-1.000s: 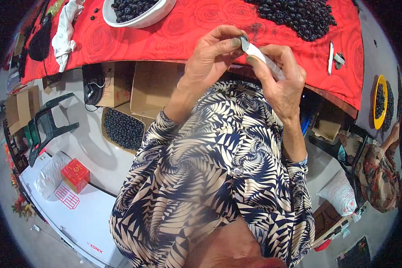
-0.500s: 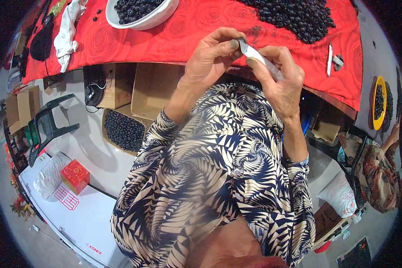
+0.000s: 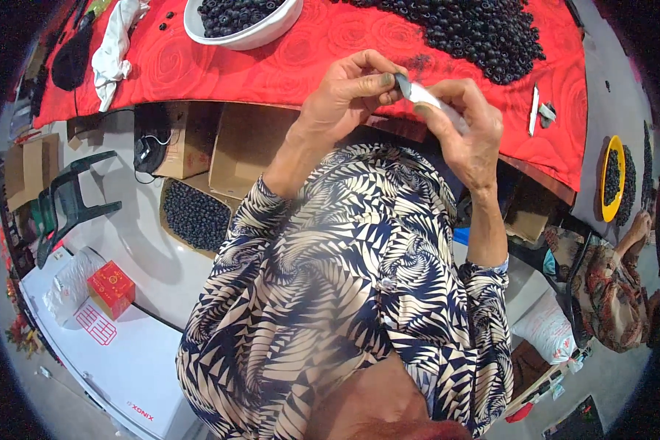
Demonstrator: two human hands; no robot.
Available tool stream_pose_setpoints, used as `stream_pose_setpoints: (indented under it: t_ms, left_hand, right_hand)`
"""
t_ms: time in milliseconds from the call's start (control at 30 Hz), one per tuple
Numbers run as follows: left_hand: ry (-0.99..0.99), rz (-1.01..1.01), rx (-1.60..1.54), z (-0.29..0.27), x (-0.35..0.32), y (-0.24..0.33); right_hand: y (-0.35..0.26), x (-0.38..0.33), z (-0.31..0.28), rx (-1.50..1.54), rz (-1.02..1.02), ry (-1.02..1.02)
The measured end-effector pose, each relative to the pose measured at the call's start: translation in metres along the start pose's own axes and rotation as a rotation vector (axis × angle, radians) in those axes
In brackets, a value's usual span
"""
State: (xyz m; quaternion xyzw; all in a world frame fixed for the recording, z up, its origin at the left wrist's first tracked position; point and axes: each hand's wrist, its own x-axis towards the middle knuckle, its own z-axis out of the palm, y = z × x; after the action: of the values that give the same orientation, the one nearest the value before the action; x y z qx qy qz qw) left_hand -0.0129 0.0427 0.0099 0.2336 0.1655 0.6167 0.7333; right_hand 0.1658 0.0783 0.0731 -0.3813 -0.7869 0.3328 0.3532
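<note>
My left hand (image 3: 348, 97) is closed in a pinch, thumb and forefinger gripping a small dark piece (image 3: 400, 79) that its fingertips mostly hide. The thumb is stained dark. Held in my right hand (image 3: 468, 132) is a short knife (image 3: 422, 95) with a grey tip and a white, wrapped-looking body. Its tip meets the dark piece, and my right thumb presses along its side. Both hands are raised before my chest at the near edge of the red tablecloth (image 3: 330, 62). Beyond them lies a heap of small black ring-like parts (image 3: 484, 37).
A white bowl (image 3: 264, 33) of black parts stands at the far left, with a white cloth (image 3: 114, 62) beside it. A thin white strip (image 3: 534, 110) lies on the right. Below are an open carton (image 3: 246, 150) and a box of black parts (image 3: 196, 214). A person's arm (image 3: 633, 231) shows far right.
The whole view has shifted slightly. The knife has turned a little at the dark piece, and both hands keep their hold.
</note>
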Motion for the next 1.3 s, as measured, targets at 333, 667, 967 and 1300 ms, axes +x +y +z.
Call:
stream_pose_setpoints:
  t_ms: [333,667,967,1300]
  left_hand:
    - [0.116,-0.073,-0.182,0.004,-0.005,0.001]
    - [0.071,-0.047,-0.192,-0.005,-0.006,-0.008]
    - [0.128,-0.019,-0.050,0.002,-0.007,-0.005]
    - [0.159,0.031,0.002,0.006,-0.009,-0.005]
  right_hand:
    - [0.036,0.003,-0.004,0.270,0.260,0.209]
    - [0.029,-0.017,-0.001,0.314,0.333,0.180]
    - [0.022,-0.021,0.001,0.337,0.332,0.132]
    - [0.022,-0.025,0.006,0.377,0.342,0.106]
